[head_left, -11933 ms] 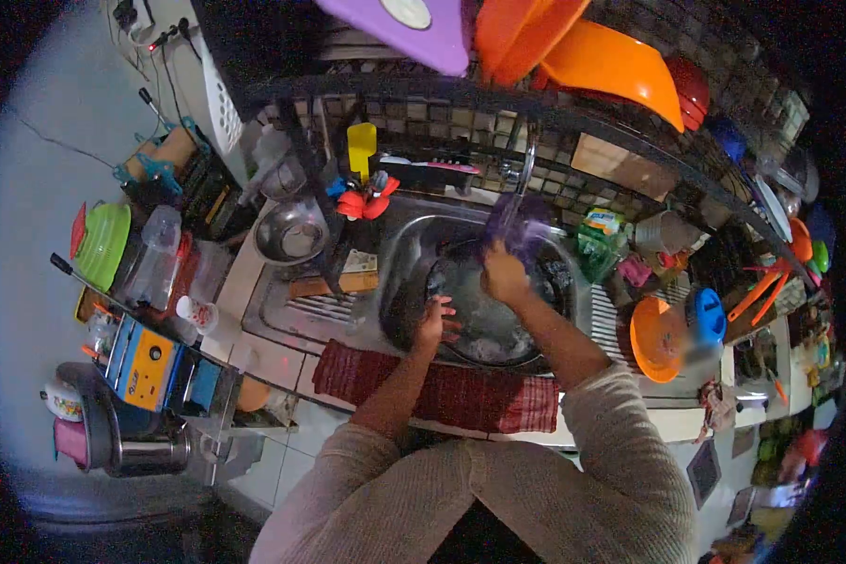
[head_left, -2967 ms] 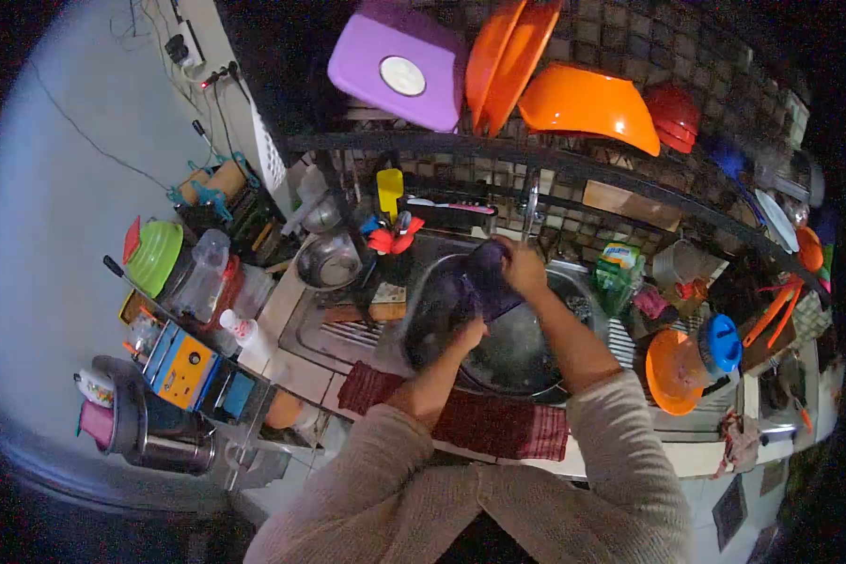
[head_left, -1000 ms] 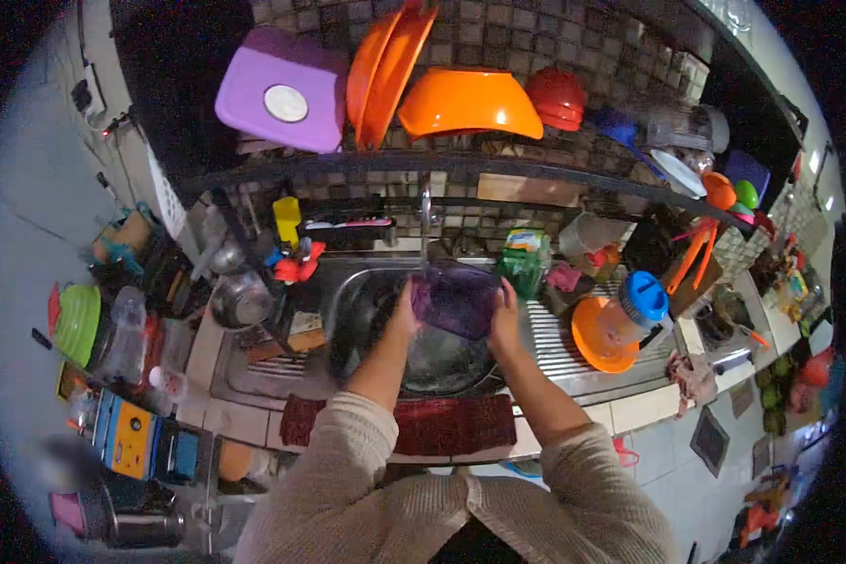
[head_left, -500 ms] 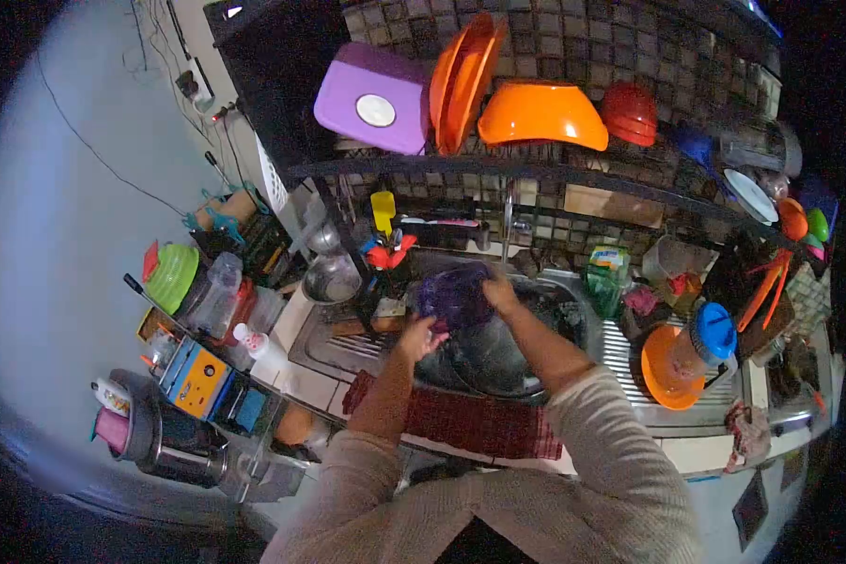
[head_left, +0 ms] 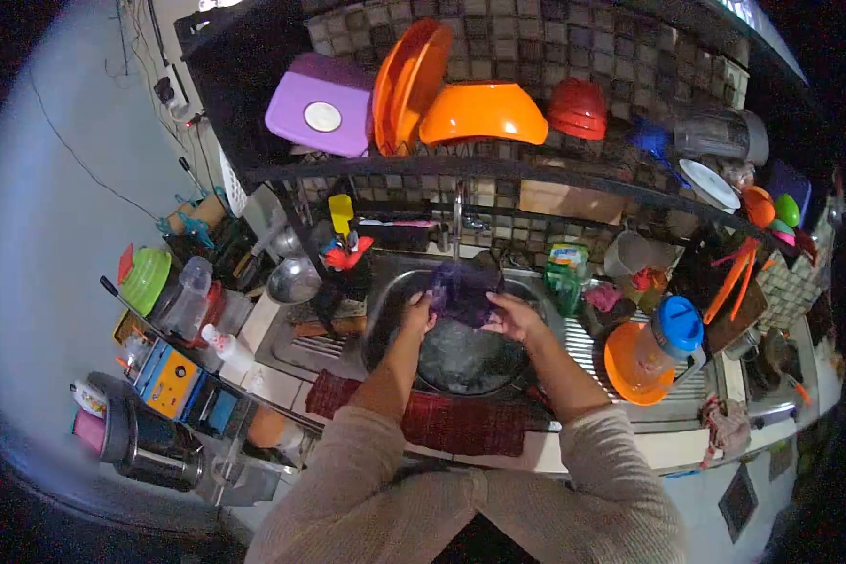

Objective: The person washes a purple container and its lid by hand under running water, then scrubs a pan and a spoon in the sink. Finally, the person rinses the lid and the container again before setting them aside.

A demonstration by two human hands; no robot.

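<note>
A dark purple translucent container (head_left: 462, 293) is held over the sink (head_left: 378, 331), beneath the faucet (head_left: 459, 221). My left hand (head_left: 421, 313) grips its left side, and my right hand (head_left: 509, 316) grips its right side. Below the container, a large round basin (head_left: 470, 362) with water in it sits in the sink. A dark red cloth (head_left: 451, 425) lies along the front edge of the counter.
Overhead, a rack (head_left: 395, 169) carries orange bowls (head_left: 484, 113) and a purple lid. Right of the sink are a green soap pouch (head_left: 566, 277), an orange plate (head_left: 620, 362) and a blue-lidded jug (head_left: 672, 338). Leftward stand a metal bowl (head_left: 294, 280) and a white bottle (head_left: 226, 346).
The view has shifted, so the scene sits further left. My right hand has moved from the container's upper right side down to its lower right, and the container is now more centred under the faucet.
</note>
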